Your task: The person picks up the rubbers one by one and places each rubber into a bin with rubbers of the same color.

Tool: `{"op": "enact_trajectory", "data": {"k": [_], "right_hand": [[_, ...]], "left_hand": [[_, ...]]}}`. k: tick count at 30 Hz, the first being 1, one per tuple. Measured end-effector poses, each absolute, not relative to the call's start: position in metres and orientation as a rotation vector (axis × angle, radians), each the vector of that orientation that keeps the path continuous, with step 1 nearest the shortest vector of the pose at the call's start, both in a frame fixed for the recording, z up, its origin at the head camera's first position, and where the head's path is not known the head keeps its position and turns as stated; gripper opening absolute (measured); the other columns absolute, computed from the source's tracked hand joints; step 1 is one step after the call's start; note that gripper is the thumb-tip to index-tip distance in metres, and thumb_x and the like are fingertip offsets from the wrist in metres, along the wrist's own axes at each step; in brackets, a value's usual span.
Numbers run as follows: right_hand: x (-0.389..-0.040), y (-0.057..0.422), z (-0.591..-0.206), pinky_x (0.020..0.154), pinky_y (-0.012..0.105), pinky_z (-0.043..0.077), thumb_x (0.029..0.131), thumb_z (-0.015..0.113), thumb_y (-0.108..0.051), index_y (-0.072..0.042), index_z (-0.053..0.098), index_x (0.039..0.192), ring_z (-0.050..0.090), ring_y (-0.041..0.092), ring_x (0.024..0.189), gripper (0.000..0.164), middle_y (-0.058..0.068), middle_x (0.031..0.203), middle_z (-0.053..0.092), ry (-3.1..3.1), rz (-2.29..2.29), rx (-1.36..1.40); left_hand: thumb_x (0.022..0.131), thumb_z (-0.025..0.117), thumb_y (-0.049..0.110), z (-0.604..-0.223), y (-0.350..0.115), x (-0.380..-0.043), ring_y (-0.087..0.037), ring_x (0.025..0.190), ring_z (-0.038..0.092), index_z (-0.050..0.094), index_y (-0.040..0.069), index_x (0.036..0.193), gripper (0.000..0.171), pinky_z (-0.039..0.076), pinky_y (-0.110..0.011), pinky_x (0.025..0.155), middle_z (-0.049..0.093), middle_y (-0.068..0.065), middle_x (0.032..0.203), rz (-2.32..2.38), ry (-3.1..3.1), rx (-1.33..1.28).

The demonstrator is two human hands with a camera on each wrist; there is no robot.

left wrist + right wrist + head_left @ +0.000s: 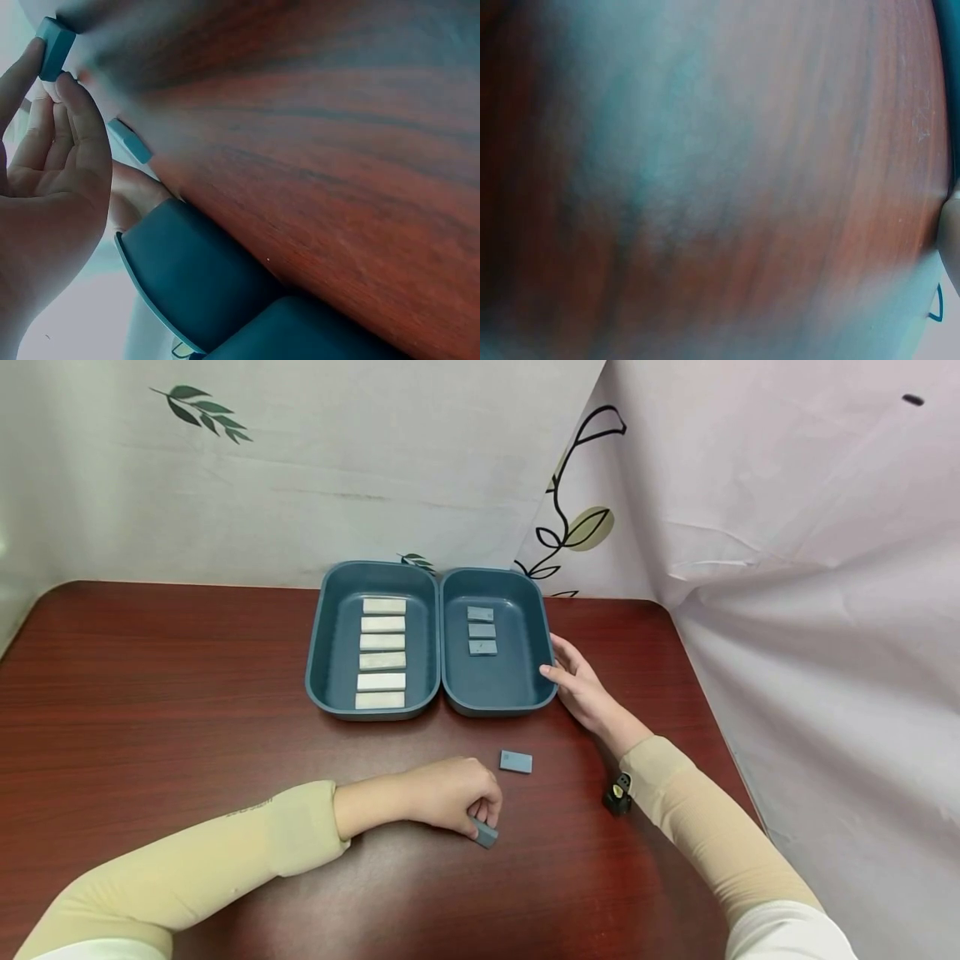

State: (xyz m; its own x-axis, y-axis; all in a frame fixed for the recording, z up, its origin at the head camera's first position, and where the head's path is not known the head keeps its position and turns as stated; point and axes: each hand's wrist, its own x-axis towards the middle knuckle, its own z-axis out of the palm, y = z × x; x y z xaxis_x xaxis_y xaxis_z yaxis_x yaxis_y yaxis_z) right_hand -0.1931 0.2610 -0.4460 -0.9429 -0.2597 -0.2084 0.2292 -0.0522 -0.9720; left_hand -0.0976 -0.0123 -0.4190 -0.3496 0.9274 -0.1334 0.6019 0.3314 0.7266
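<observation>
My left hand (453, 793) pinches a small blue rectangular block (486, 835) between thumb and fingertips, over the near middle of the table. In the left wrist view this block (56, 49) is held by its ends, standing out past the fingertips. A second blue block (516, 762) lies flat on the table, just beyond the left hand. My right hand (585, 689) holds the right side of the right blue bin (517, 685), thumb over the rim and fingers along the outer wall. Three blue blocks (482, 631) lie in a column inside that bin.
Against the right bin stands a matching left blue bin (337, 643), with several white blocks (382, 642) lined up in it. Both sit at the back of the dark red wooden table (187, 693). Pale patterned curtains (360, 468) hang behind and to the right.
</observation>
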Motion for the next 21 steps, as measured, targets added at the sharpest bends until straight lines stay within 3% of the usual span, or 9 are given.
{"op": "enact_trajectory", "data": {"k": [21], "right_hand": [[-0.193,0.261,-0.446,0.105,0.016,0.050,0.108,0.048,0.002,-0.010,0.022,0.169,0.030,0.027,0.159,0.068,0.014,0.174,0.023,1.906,-2.050,-0.055]], "left_hand": [[0.084,0.090,0.007,-0.398,-0.018,-0.123,0.003,0.070,0.058,0.079,0.018,0.088,0.016,0.054,-0.016,0.068,0.070,0.011,0.077,0.851,2.109,1.222]]}}
